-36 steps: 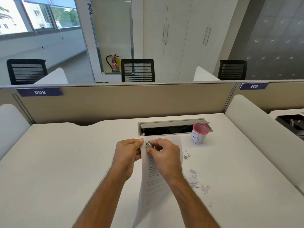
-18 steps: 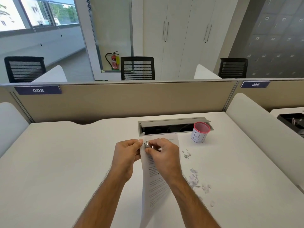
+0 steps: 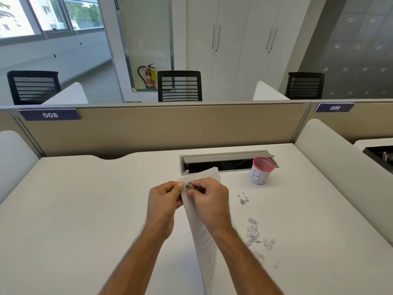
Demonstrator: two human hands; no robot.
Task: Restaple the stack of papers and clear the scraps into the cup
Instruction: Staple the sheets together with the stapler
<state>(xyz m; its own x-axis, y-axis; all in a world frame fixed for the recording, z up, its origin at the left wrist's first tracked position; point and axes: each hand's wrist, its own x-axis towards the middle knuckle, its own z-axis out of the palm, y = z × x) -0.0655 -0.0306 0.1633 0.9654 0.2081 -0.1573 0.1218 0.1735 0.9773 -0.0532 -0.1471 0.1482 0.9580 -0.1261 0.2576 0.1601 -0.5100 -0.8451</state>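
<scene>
The stack of papers (image 3: 204, 235) is held up off the white desk, edge-on to me, its top corner between both hands. My left hand (image 3: 163, 205) pinches that corner from the left. My right hand (image 3: 210, 201) grips it from the right, and a small silver metal tool (image 3: 188, 185) shows between its fingertips, mostly hidden. The white cup (image 3: 261, 170) with a red rim stands upright at the back right. Tiny metal staples (image 3: 243, 200) lie in front of it. Torn paper scraps (image 3: 254, 233) are scattered nearer, to the right of my right forearm.
An open grey cable tray (image 3: 223, 161) is sunk into the desk just behind the papers and left of the cup. A beige partition (image 3: 161, 128) closes the back. White side dividers (image 3: 340, 167) flank the desk.
Both hands have stayed pinched on the papers' top corner. The top edge of the stack now stands slightly higher, toward the cable tray. The cup and scraps have not moved.
</scene>
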